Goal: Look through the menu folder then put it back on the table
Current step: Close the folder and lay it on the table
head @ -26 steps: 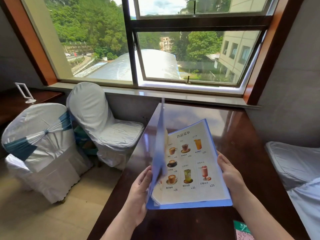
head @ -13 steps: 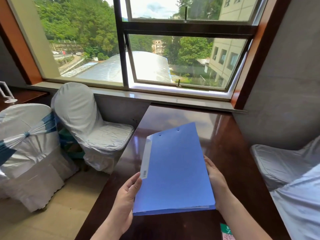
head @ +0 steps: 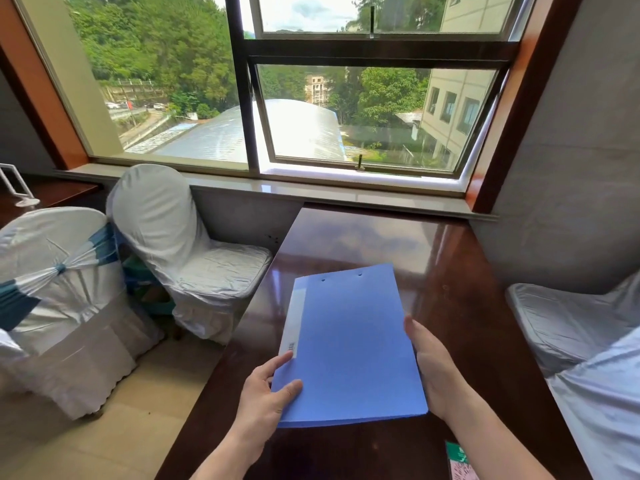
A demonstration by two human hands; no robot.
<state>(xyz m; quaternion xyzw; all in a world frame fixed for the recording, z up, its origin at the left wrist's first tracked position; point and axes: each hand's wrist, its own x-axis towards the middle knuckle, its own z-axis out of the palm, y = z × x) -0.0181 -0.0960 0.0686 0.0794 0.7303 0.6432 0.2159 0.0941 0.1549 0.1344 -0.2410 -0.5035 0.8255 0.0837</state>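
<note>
Two bare hands hold a closed blue folder [head: 349, 344] over a dark polished table [head: 460, 271] that fills the centre and lower right of the frame. Across the top, a wide window [head: 311, 98] shows green trees, a pale curved roof and a beige building at upper right. Below it a stone sill [head: 311, 192] runs the width of the table. At left stand two chairs in white covers: the nearer chair [head: 52, 299], at the left edge, wears a blue sash, and the second chair [head: 180, 237] sits just beside the table's left edge. More white cloth [head: 588, 341] fills the lower right. The folder lies at centre frame, its back cover up, spine with a white label strip toward the left, two punched holes near its far edge; whether its underside touches the table cannot be told. The left hand [head: 266, 396] grips the near left corner, thumb pressed on top and fingers beneath. The right hand [head: 433, 372] clasps the right edge, palm against it. A small green card [head: 459, 455] peeks in at the bottom edge, near the right forearm.
</note>
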